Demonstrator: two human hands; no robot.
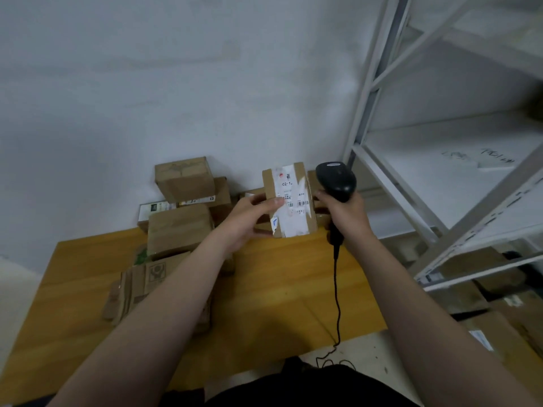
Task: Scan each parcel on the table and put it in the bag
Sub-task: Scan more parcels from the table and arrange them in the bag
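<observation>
- Left hand (pixel 249 218): fingers and thumb curled round the left edge of a small cardboard parcel (pixel 296 221), holding it raised above the counter (pixel 279 274), thumb pressed on its front face.
- Parcel: rectangular brown corrugated box, held upright. A white shipping label (pixel 289 201) with printed barcodes covers most of the face turned toward the camera; the label's edges are torn and ragged.
- Right hand (pixel 345 212): closed round the grip of a black handheld barcode scanner (pixel 336 179), which stands upright just beside the parcel's right edge. The scanner is smooth plastic with a rounded head.
- Black cable (pixel 337 289): thin, hangs from the scanner's base down across the counter and over its near edge.
- Counter: flat, yellow-brown wood grain, set against a plain pale wall.
- Stacked cardboard boxes (pixel 182 183): heaped at the counter's left rear, brown, taped, varied sizes. One flatter carton (pixel 141 286) with a printed emblem lies nearest.
- White metal shelving rack (pixel 440 148): at right, angular struts, flat pale shelves.
- Further cartons (pixel 499 318) lie on the floor beneath the rack.
</observation>
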